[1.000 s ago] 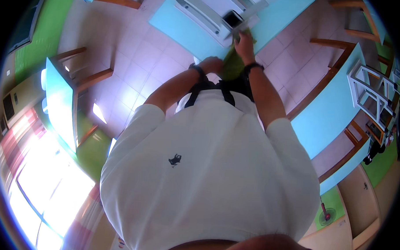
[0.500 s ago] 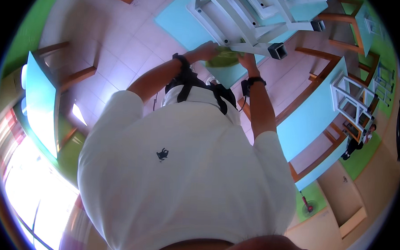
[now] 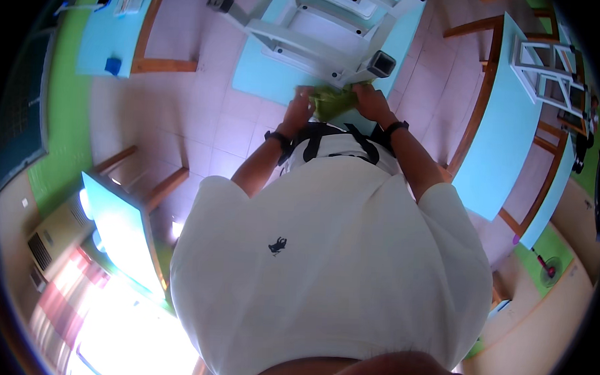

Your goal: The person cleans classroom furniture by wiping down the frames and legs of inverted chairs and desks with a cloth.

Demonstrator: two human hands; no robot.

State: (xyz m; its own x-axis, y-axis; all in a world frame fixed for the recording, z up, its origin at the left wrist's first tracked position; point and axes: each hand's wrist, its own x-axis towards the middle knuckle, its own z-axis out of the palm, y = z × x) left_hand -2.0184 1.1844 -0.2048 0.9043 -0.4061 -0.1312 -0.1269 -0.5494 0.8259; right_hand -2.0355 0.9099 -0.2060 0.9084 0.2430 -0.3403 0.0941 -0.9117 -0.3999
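The desk (image 3: 264,80) in front of me is light blue, up at twelve o'clock. A white frame (image 3: 305,39) with long bars lies right on it and takes up most of the top. The frame has a dark square end (image 3: 381,63) near the desk's edge, at about one o'clock, and another dark end (image 3: 219,1) at eleven o'clock. A green cloth (image 3: 333,101) sits at the near edge of the desk, just beside the frame; I cannot tell if it rests on the top. Under the desk is a floor (image 3: 203,118) of pale pink tiles.
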